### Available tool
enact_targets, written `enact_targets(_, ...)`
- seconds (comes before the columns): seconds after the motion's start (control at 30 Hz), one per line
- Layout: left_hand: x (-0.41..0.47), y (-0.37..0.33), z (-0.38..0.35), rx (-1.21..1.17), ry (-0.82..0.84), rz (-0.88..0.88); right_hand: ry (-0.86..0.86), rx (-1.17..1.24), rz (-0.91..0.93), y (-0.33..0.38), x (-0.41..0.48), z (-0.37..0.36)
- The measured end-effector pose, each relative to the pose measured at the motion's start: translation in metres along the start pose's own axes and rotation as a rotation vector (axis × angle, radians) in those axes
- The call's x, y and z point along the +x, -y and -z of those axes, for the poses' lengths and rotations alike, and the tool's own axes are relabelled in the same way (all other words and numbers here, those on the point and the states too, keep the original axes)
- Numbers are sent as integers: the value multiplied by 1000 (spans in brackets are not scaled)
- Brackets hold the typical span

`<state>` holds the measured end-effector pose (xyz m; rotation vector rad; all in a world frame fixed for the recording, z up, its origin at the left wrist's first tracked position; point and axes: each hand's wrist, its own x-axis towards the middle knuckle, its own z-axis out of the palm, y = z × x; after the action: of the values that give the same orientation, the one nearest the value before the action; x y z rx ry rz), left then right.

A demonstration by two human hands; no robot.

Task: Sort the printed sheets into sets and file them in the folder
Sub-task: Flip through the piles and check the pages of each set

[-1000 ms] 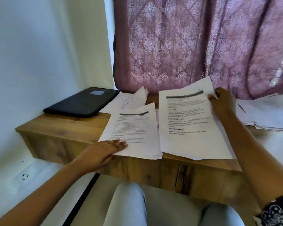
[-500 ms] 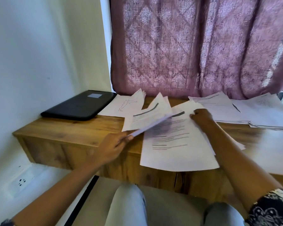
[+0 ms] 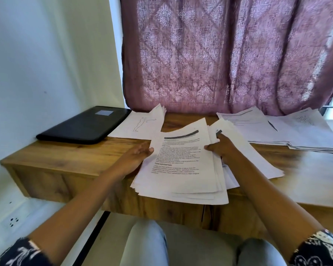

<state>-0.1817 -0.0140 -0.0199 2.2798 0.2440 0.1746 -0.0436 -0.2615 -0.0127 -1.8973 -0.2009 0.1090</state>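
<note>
A stack of printed sheets (image 3: pixel 181 169) sits mid-frame, overhanging the near edge of the tabletop (image 3: pixel 65 158). Its top page reads "TASK DESCRIPTION" under a dark header bar. The left hand (image 3: pixel 135 160) lays straight fingers against its left edge and the right hand (image 3: pixel 224 148) pinches its right edge. The black folder (image 3: pixel 85 125), with a blank grey label, lies centre left.

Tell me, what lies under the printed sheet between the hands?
More white sheets, edges fanned out below and right, on the wooden desk. Their print is covered.
</note>
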Motion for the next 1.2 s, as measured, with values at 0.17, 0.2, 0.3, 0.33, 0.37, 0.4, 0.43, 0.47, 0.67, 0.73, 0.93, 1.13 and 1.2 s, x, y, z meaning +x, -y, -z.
enact_targets(0.17, 27, -3, -8, -296, 28, 55, -47, 216, -18, -2, 8, 8)
enact_targets(0.2, 33, -2, -8, -394, 30, 67, -45, 243, -22, 0, 9, 5)
enact_targets(0.3, 46, 5, -2, -647, 36, 131, 28, 314, -19, 10, 13, -13)
enact_targets(0.33, 48, 11, 1, -689, 37, 136, 74, 334, -29, 13, 14, -22)
enact_targets(0.37, 50, 21, 4, -699, 35, 138, 114, 323, -41, 17, 12, -32)
enact_targets(0.4, 50, 28, 7, -703, 29, 152, 142, 307, -43, 21, 11, -41)
enact_targets(0.43, 47, 33, 10, -691, 20, 155, 163, 295, -36, 23, 11, -49)
enact_targets(0.47, 44, 38, 12, -660, -17, 148, 176, 282, -27, 23, 12, -58)
enact_targets(0.67, 26, 41, 19, 14, -145, 117, 168, -4, 22, 27, 19, -83)
enact_targets(0.73, 31, 38, 20, 242, -118, 133, 169, -62, 48, 26, 20, -79)
enact_targets(0.93, 71, -28, 13, 562, -46, -26, 39, -428, 110, 18, 45, -13)
enact_targets(1.13, 122, -94, -56, 329, 222, -224, -219, -511, 143, -7, 81, 74)
enact_targets(1.2, 141, -100, -82, 426, 232, -303, -234, -529, 135, -16, 93, 90)
